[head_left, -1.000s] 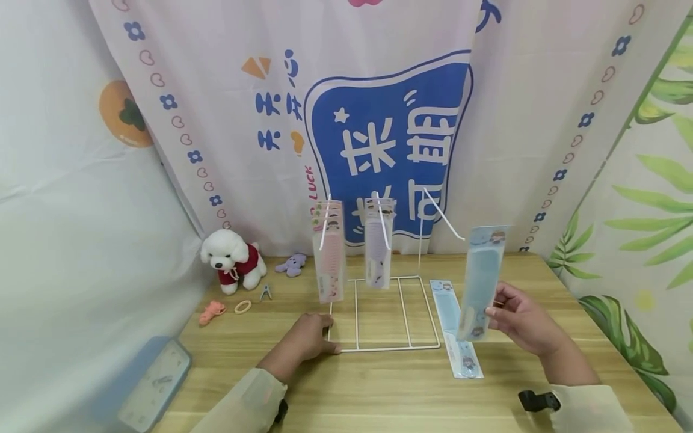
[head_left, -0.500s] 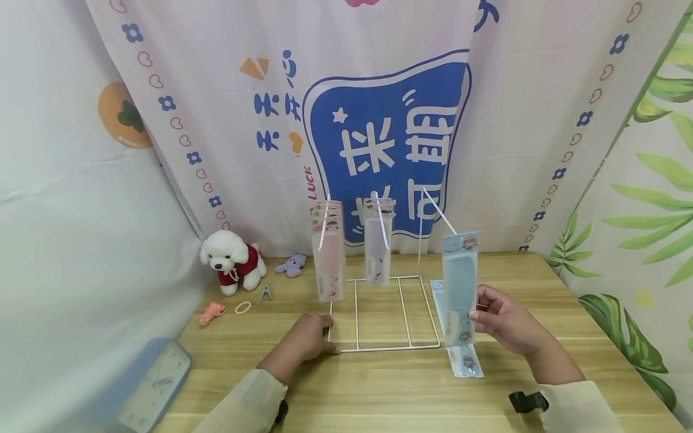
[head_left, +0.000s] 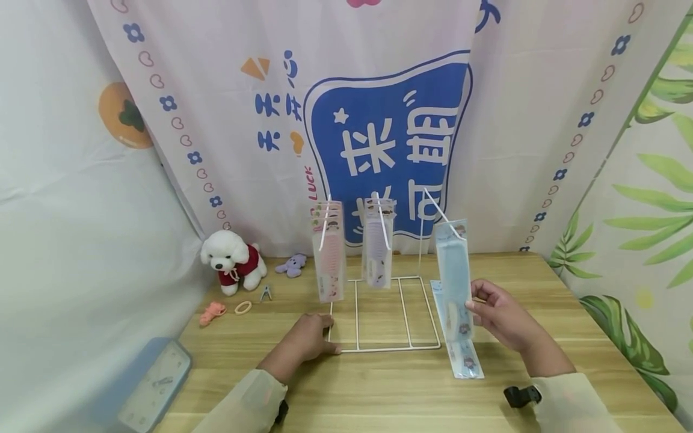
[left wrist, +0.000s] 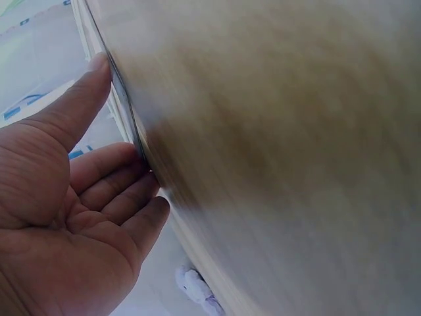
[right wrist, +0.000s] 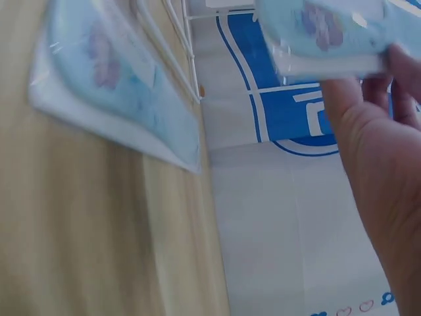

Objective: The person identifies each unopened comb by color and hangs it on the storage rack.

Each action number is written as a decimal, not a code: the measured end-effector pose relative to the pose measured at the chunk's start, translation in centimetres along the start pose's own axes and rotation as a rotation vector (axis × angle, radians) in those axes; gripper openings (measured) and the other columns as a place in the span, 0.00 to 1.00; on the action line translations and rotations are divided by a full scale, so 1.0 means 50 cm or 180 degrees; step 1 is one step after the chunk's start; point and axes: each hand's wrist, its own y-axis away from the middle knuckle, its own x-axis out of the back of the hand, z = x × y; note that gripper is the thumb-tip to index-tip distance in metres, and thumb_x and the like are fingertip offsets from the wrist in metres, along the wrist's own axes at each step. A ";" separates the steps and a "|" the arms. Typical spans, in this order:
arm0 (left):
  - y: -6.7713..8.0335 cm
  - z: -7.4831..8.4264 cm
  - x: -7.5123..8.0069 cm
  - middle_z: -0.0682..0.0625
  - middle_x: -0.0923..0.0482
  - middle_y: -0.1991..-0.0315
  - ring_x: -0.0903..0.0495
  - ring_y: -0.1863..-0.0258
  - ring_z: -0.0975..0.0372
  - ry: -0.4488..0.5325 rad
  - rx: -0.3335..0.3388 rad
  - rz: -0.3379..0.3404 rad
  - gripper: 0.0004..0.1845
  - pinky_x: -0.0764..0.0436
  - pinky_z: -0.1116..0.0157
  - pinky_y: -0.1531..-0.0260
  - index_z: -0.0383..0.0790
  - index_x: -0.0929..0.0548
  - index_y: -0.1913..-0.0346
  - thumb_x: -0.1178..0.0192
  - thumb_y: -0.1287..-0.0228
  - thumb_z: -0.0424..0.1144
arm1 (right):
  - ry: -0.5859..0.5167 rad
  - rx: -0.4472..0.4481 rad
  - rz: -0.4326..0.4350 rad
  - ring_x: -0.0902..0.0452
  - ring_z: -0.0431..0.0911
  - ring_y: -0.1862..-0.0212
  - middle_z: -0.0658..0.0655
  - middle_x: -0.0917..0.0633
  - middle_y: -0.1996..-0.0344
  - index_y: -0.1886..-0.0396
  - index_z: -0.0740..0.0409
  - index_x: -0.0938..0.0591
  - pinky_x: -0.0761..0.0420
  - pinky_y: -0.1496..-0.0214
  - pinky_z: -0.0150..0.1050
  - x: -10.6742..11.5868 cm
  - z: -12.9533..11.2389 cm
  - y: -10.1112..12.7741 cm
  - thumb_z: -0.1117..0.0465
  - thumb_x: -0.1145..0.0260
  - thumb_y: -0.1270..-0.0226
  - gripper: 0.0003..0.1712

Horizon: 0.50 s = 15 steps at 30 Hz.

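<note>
My right hand [head_left: 500, 316] pinches a packaged light-blue comb [head_left: 453, 270] near its lower right edge, holding it upright. The white right hook [head_left: 437, 205] crosses the top of this pack, its tip showing in front of the card. Behind and below, a second packaged blue comb [head_left: 467, 361] lies on the table, partly covered. At the front left corner of the white wire rack [head_left: 384, 349], my left hand [head_left: 305, 338] holds the base with thumb and curled fingers. Packaged pink combs [head_left: 329, 258] hang from the left hook, packaged purple combs [head_left: 378, 252] from the middle one.
A plush dog [head_left: 227, 258], a purple toy [head_left: 292, 264], a small clip [head_left: 265, 293], a ring-shaped band [head_left: 243, 307] and an orange item [head_left: 212, 313] sit at the table's left. A pale blue box [head_left: 154, 385] lies at the front left. A printed curtain [head_left: 514, 150] hangs behind.
My right hand has brought the blue comb pack leftward to the right hook, then slightly up. The hook's tip, hidden half a second ago, now shows before the card. The left hand stays put.
</note>
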 end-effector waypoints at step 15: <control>0.003 -0.002 -0.001 0.37 0.19 0.28 0.23 0.26 0.40 0.0033 -0.0009 0.0033 0.39 0.25 0.43 0.24 0.32 0.16 0.31 0.16 0.42 0.48 | 0.0363 -0.0450 0.1114 0.24 0.42 0.48 0.52 0.23 0.49 0.34 0.67 0.29 0.12 0.46 0.37 -0.007 -0.004 -0.176 0.68 0.39 0.16 0.17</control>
